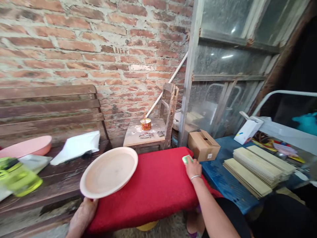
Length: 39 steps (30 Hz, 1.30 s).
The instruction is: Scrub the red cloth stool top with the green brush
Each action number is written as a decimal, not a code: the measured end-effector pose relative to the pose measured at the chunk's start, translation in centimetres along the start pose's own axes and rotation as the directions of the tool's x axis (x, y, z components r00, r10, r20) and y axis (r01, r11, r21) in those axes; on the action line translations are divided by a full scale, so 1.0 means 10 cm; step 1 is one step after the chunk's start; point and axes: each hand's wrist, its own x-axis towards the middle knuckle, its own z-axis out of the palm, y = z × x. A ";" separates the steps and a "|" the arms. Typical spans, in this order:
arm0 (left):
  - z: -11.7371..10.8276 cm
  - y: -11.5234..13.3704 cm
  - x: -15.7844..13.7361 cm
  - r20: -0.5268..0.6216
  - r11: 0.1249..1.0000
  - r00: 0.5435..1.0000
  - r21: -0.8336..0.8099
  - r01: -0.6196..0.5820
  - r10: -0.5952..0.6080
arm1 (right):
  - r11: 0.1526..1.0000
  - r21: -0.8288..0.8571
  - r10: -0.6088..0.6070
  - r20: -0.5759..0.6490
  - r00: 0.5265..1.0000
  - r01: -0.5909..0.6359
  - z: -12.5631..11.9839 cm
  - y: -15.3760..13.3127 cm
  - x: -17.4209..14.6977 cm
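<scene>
My left hand [84,213] is closed at the near rim of a shallow, pale pink basin [114,168], its fingertips hidden under the rim. Part of the basin lies over the left end of a table covered with red cloth [160,181]; the rest sticks out past it. At the far right corner of the cloth, my right hand [193,169] is closed on a small green and white block [187,159], pressed against the cloth. I cannot make out what the block is. A bracelet circles my right wrist.
To the left, a wooden bench [49,115] carries a pink basin [27,146], a white packet [76,145] and a green bottle [19,175]. Behind, a tin [145,124] stands on a chair. At right are a cardboard box [204,145] and stacked pale strips [260,165] on a blue surface.
</scene>
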 end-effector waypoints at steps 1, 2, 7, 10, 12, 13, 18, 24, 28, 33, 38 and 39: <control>-0.01 0.01 -0.02 0.013 1.000 1.000 -0.006 0.013 -0.012 | 0.999 -0.003 0.041 -0.004 0.999 -0.041 0.00 0.07 0.05; -0.03 0.02 -0.04 0.027 1.000 0.999 -0.018 0.025 -0.025 | 0.998 -0.003 0.061 -0.009 0.998 -0.061 0.00 0.11 0.08; -0.05 0.04 -0.07 0.061 0.986 0.993 -0.127 0.109 -0.102 | 0.987 0.052 -0.150 -0.017 0.989 0.151 0.06 -0.22 -0.12; -0.06 0.05 -0.07 0.066 0.979 0.990 -0.155 0.135 -0.126 | 0.932 0.095 -0.350 -0.014 0.937 0.349 0.11 -0.54 -0.36; -0.06 0.06 -0.07 0.080 0.977 0.987 -0.155 0.149 -0.138 | 0.893 0.091 -0.441 -0.009 0.897 0.440 0.15 -0.65 -0.45; -0.07 0.06 -0.07 0.084 0.977 0.987 -0.153 0.151 -0.139 | 0.886 0.081 -0.457 -0.003 0.889 0.456 0.17 -0.66 -0.46; -0.12 0.11 -0.11 0.086 0.975 0.986 -0.157 0.157 -0.145 | 0.972 0.005 -0.233 0.010 0.972 0.233 0.19 -0.28 -0.22; -0.20 0.18 -0.16 0.120 0.971 0.977 -0.145 0.190 -0.173 | 0.997 -0.038 0.069 -0.026 0.997 -0.070 0.11 0.12 0.04; -0.19 0.18 -0.16 0.115 0.968 0.975 -0.142 0.206 -0.191 | 0.985 0.045 -0.168 -0.015 0.986 0.168 0.13 -0.29 -0.20; -0.17 0.16 -0.14 0.089 0.970 0.981 -0.159 0.183 -0.171 | 0.756 0.191 -0.631 -0.042 0.775 0.626 0.28 -0.96 -0.73; -0.21 0.20 -0.17 0.102 0.975 0.981 -0.136 0.176 -0.163 | 0.800 0.171 -0.582 -0.013 0.813 0.575 0.31 -0.85 -0.62; -0.22 0.21 -0.18 0.099 0.975 0.981 -0.131 0.181 -0.169 | 0.850 0.140 -0.514 0.009 0.858 0.508 0.30 -0.73 -0.51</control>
